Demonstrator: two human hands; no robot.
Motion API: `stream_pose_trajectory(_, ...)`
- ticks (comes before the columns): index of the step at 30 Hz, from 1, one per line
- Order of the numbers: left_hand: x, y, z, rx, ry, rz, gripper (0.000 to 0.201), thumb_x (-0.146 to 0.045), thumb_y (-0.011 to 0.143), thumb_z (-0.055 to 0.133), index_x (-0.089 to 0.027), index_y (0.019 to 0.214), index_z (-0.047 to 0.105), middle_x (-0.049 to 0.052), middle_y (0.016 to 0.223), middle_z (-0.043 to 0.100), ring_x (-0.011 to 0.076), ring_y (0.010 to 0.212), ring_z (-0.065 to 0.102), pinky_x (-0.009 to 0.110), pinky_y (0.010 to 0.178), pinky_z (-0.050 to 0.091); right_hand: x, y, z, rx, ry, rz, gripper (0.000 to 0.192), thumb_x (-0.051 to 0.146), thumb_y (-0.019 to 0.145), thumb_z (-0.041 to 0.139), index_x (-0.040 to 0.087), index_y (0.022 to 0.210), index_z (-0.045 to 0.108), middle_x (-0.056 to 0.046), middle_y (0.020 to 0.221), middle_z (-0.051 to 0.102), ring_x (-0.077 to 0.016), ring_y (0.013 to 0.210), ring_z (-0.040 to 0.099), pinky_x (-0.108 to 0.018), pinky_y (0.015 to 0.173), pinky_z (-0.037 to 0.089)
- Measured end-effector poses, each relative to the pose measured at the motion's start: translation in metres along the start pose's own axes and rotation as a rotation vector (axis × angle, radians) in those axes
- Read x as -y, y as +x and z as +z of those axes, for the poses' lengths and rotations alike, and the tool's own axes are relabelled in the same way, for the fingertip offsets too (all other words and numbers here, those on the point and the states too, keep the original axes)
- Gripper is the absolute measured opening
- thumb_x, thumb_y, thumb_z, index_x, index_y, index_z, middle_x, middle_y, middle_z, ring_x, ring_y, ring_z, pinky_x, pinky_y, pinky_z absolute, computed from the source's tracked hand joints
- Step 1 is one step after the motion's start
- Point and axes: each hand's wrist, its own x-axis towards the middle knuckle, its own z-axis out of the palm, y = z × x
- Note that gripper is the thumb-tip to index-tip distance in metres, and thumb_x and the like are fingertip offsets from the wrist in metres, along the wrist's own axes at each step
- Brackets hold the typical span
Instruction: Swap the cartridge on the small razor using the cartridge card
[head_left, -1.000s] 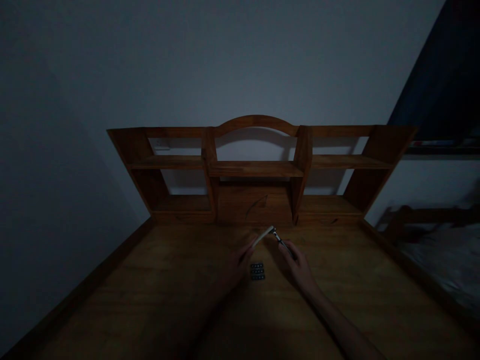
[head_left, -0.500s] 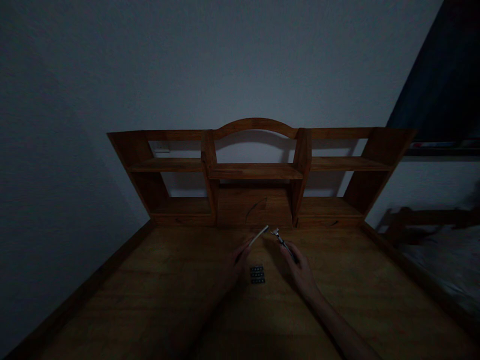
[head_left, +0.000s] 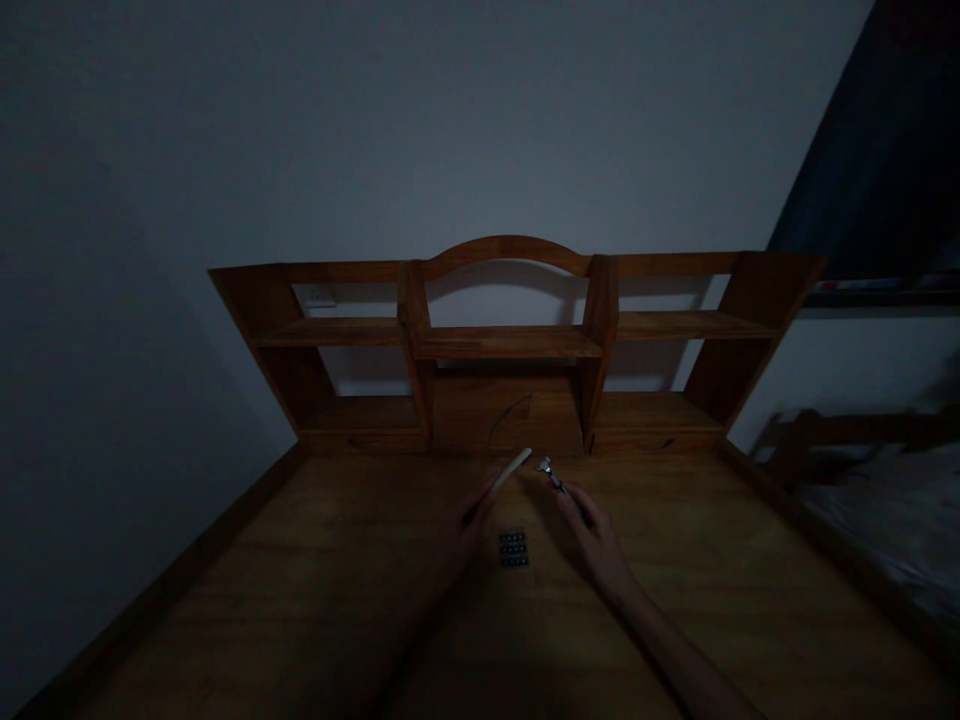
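The scene is very dim. My left hand [head_left: 465,520] holds a pale, slim, flat piece [head_left: 511,468] that points up and to the right. My right hand [head_left: 592,530] grips a razor handle [head_left: 559,483] by its dark shaft, its small metal head aimed at the pale piece's tip. A narrow gap separates the two tips. Between my hands, a small dark pack of razor cartridges [head_left: 514,549] lies flat on the wooden desk [head_left: 300,600].
A wooden hutch [head_left: 510,345] with an arched top and bare shelves stands at the back of the desk against a pale wall. To the right sit a bed [head_left: 885,520] with light bedding and a dark window area.
The tips of the pale piece and the razor handle were touching a second ago; now they are slightly apart. Both hands stay in about the same spot.
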Motion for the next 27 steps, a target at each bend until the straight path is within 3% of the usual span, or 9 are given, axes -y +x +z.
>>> stream_pose_trajectory(5, 0.0, -0.001, 0.003, 0.054, -0.006, 0.019, 0.041, -0.044, 0.089, 0.051, -0.025, 0.124, 0.06, 0.003, 0.129, 0.06, 0.0242, 0.123, 0.052, 0.046, 0.109, 0.036, -0.001, 0.001, 0.0, 0.014, 0.014, 0.005, 0.037, 0.047, 0.09, 0.052, 0.021, 0.112, 0.065, -0.007, 0.114, 0.066, -0.0261, 0.107, 0.059, -0.036, 0.093, 0.045)
stream_pose_trajectory(10, 0.004, 0.002, 0.002, -0.009, -0.046, -0.009, 0.042, -0.046, 0.088, 0.051, -0.025, 0.122, 0.061, 0.003, 0.127, 0.061, 0.0249, 0.122, 0.053, 0.048, 0.108, 0.038, 0.0, 0.001, -0.001, -0.001, 0.015, 0.009, 0.038, 0.048, 0.09, 0.051, 0.021, 0.112, 0.065, -0.007, 0.115, 0.066, -0.0264, 0.109, 0.058, -0.037, 0.095, 0.044)
stream_pose_trajectory(17, 0.007, 0.003, 0.005, 0.033, 0.023, 0.019, 0.041, -0.045, 0.09, 0.049, -0.026, 0.124, 0.06, 0.003, 0.131, 0.058, 0.0248, 0.125, 0.05, 0.046, 0.11, 0.036, 0.0, 0.001, 0.0, 0.02, 0.029, -0.004, 0.033, 0.044, 0.091, 0.051, 0.022, 0.111, 0.065, -0.006, 0.115, 0.065, -0.024, 0.108, 0.058, -0.034, 0.095, 0.043)
stream_pose_trajectory(21, 0.01, 0.004, 0.003, -0.048, 0.029, 0.025, 0.041, -0.045, 0.091, 0.048, -0.026, 0.125, 0.059, 0.003, 0.131, 0.058, 0.0238, 0.124, 0.051, 0.044, 0.11, 0.037, -0.001, 0.001, 0.001, -0.01, 0.001, 0.008, 0.035, 0.046, 0.09, 0.052, 0.021, 0.108, 0.067, -0.006, 0.108, 0.068, -0.0247, 0.1, 0.061, -0.033, 0.088, 0.046)
stream_pose_trajectory(27, 0.008, 0.002, 0.006, 0.029, 0.064, 0.045, 0.04, -0.045, 0.09, 0.048, -0.028, 0.124, 0.06, 0.001, 0.129, 0.06, 0.0227, 0.124, 0.052, 0.045, 0.11, 0.036, 0.002, 0.0, 0.001, -0.004, -0.049, 0.007, 0.038, 0.048, 0.09, 0.05, 0.017, 0.104, 0.067, -0.006, 0.097, 0.069, -0.0243, 0.09, 0.062, -0.031, 0.078, 0.048)
